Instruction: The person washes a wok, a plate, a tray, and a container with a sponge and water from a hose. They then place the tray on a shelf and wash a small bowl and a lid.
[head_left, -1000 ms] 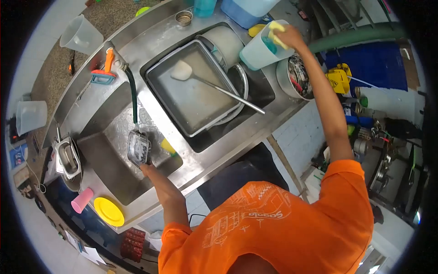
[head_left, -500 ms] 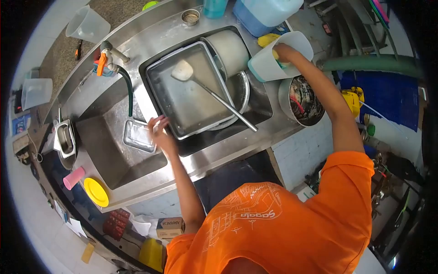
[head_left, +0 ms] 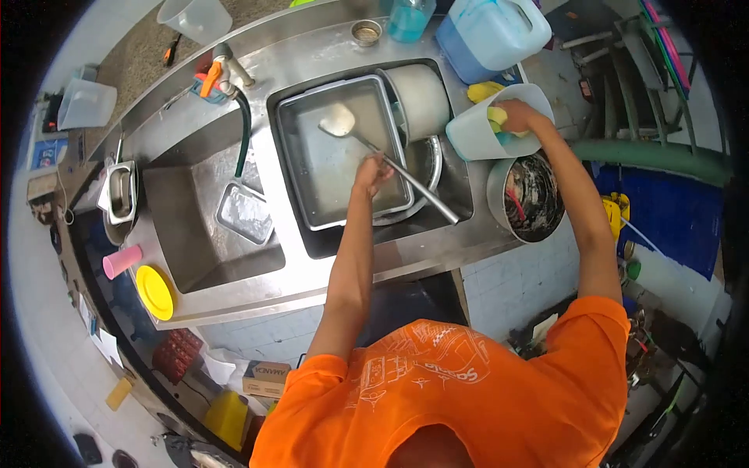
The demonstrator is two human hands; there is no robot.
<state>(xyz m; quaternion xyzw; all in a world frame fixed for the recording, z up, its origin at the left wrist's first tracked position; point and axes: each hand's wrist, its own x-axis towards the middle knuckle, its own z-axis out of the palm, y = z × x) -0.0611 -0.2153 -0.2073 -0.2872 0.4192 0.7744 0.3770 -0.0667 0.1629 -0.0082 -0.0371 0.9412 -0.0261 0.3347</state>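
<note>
My left hand (head_left: 374, 176) is closed around the shaft of a long metal spatula (head_left: 427, 195). The spatula's flat blade (head_left: 337, 120) lies over a rectangular metal pan (head_left: 312, 183) of cloudy water in the right-hand sink basin. My right hand (head_left: 516, 116) is inside a whitish plastic container (head_left: 473, 134), its fingers on a yellow-green sponge (head_left: 497, 117). Bluish liquid shows in the container's bottom. Beside it stands a round pot (head_left: 499, 187) with a dark, dirty inside and something red in it.
A large pot (head_left: 425, 101) leans behind the pan. The left basin (head_left: 183, 218) holds a small metal tray (head_left: 246, 212) under a hose from the orange-handled tap (head_left: 211, 79). A blue jug (head_left: 488, 39) stands at the back. A yellow plate (head_left: 155, 292) and pink cup (head_left: 122, 261) sit left.
My left hand has moved right from above the small tray's edge to the spatula and taken hold of its shaft. My right hand stays in the container. The view has shifted slightly.
</note>
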